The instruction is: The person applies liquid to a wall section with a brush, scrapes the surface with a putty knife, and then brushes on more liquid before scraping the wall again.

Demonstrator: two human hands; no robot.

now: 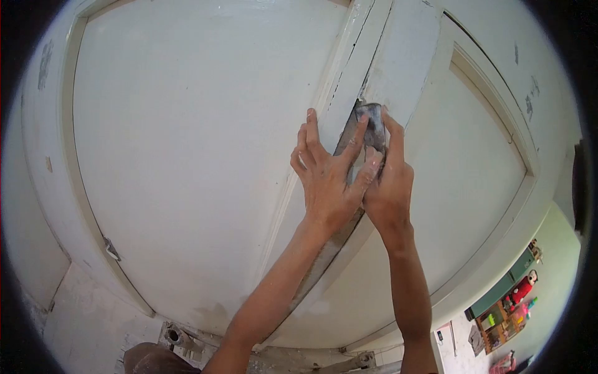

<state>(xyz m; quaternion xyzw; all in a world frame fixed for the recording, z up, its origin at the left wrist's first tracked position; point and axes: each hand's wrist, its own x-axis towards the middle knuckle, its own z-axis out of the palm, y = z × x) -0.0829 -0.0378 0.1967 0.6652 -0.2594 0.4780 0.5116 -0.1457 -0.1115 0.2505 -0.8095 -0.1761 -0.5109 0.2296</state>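
A dark grey piece that looks like folded sandpaper (375, 128), dusted with white, lies against the white door frame. My right hand (392, 181) grips it from the right, with fingers bent along its side. My left hand (333, 171) presses the index finger onto its face, and the thumb rests near its lower end, close to the right hand's fingers. The other left fingers spread out over the white panel. A long grey-brown strip (321, 268) runs diagonally beneath both hands. White dust coats several fingertips. The sandpaper's lower part is hidden by the hands.
To the left is a large white door panel (187, 156); a narrower recessed panel (473, 143) is on the right. A metal scaffold pipe (174, 336) lies low down. Shelves with colourful items (504, 321) stand at the lower right.
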